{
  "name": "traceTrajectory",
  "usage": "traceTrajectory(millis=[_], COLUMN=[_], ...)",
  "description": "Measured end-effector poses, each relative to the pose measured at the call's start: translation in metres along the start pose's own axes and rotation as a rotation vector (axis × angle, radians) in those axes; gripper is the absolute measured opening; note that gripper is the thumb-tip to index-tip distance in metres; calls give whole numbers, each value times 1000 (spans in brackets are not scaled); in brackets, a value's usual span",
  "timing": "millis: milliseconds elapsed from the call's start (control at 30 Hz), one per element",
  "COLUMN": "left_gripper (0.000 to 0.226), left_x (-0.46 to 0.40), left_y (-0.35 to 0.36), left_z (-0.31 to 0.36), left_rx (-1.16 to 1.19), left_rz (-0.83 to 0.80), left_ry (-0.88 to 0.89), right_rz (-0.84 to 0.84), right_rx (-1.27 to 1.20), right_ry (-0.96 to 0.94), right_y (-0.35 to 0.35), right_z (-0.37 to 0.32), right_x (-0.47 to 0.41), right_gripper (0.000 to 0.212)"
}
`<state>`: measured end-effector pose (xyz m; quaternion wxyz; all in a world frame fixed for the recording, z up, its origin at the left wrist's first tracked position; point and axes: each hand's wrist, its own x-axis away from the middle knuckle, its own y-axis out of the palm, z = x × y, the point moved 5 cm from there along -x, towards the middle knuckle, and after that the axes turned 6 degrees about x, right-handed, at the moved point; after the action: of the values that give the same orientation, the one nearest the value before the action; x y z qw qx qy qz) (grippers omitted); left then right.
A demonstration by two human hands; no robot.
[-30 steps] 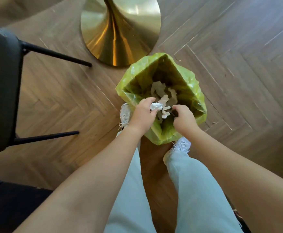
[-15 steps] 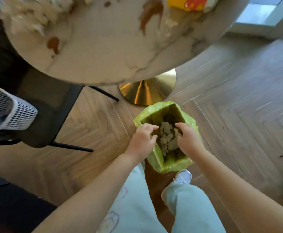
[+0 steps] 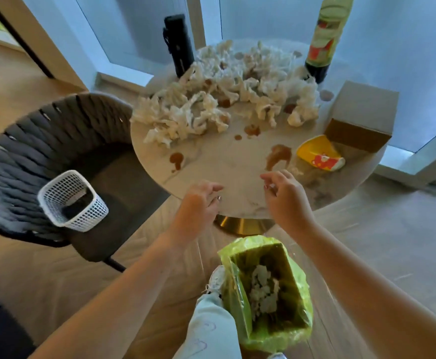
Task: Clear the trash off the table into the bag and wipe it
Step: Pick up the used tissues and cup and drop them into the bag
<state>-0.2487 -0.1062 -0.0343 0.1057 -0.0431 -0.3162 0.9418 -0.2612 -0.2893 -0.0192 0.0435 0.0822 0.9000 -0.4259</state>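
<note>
A round marble table point(image 3: 227, 167) carries a wide heap of crumpled white tissues point(image 3: 219, 99) across its far half, brown spills point(image 3: 276, 155) and a crushed yellow paper cup point(image 3: 318, 154) on its side at the right. On the floor near my feet stands a bin lined with a green bag point(image 3: 266, 291), with crumpled tissues inside. My left hand point(image 3: 198, 203) and my right hand point(image 3: 287, 195) hover over the table's near edge, both empty, fingers loosely apart.
A cardboard box point(image 3: 362, 115) sits at the table's right edge, a dark-liquid bottle point(image 3: 323, 40) and a black flask point(image 3: 178, 45) at the back. A grey chair point(image 3: 43, 151) on the left holds a white mesh basket point(image 3: 71, 200). Glass panels stand behind.
Both hands rose from the green bag's mouth, where they let go of tissues, up to the table's near edge. My view lifted from the floor to the tabletop.
</note>
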Motion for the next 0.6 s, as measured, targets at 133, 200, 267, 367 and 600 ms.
traceTrajectory(millis=[133, 200, 267, 367, 600], left_gripper=[29, 32, 34, 39, 38], left_x=[-69, -101, -129, -167, -215], left_y=[-27, -36, -40, -43, -42], left_z=[-16, -30, -45, -60, -73], left_rx=[-120, -175, -205, -237, -391], left_rz=[46, 45, 40, 73, 84], left_ry=[7, -6, -39, -63, 56], right_rz=[1, -18, -43, -126, -223], right_rx=[17, 37, 65, 133, 214], right_ry=[-10, -5, -7, 13, 0], right_y=[10, 22, 38, 67, 120], right_z=[-15, -18, -19, -19, -26], right_x=[-55, -85, -114, -158, -228], right_gripper=[31, 32, 34, 39, 43])
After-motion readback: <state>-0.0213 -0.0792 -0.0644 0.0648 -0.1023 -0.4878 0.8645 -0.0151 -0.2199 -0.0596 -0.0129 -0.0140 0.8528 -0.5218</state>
